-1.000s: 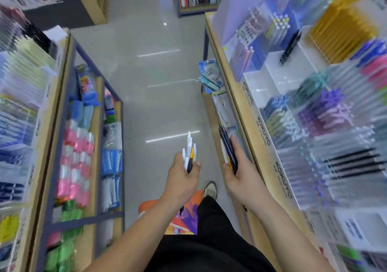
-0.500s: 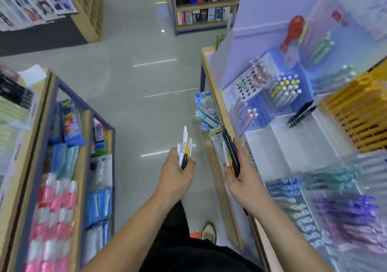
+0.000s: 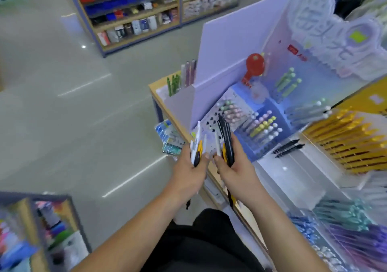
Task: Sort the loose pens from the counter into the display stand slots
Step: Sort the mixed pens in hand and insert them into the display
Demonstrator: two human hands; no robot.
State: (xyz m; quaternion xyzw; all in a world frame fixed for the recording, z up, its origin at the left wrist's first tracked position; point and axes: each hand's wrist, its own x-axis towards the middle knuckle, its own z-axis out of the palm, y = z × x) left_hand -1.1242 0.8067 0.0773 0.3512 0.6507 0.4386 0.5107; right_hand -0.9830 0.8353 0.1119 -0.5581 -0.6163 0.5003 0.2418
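My left hand (image 3: 189, 174) grips a bundle of white, yellow and black pens (image 3: 196, 143) pointing up. Close beside it, my right hand (image 3: 236, 167) grips a bundle of mostly black pens with a yellow one (image 3: 225, 137). Both hands hover at the near edge of the counter, in front of the lilac display stand (image 3: 240, 62). The stand's perforated slot block (image 3: 211, 125) sits just behind the pens, with pastel pens (image 3: 263, 127) standing in blue slots to its right. Two black pens (image 3: 287, 148) lie loose on the white shelf.
Yellow pens (image 3: 343, 139) fill a tray at the right. Teal, blue and purple pens (image 3: 345, 229) lie in clear trays lower right. The wooden counter edge (image 3: 167, 108) runs diagonally, with packets (image 3: 169, 137) hanging off it. A low shelf (image 3: 41, 229) stands at left, grey aisle floor between.
The view has swung up and right toward the lilac stand. My two hands have come closer together, each still holding its pen bundle.
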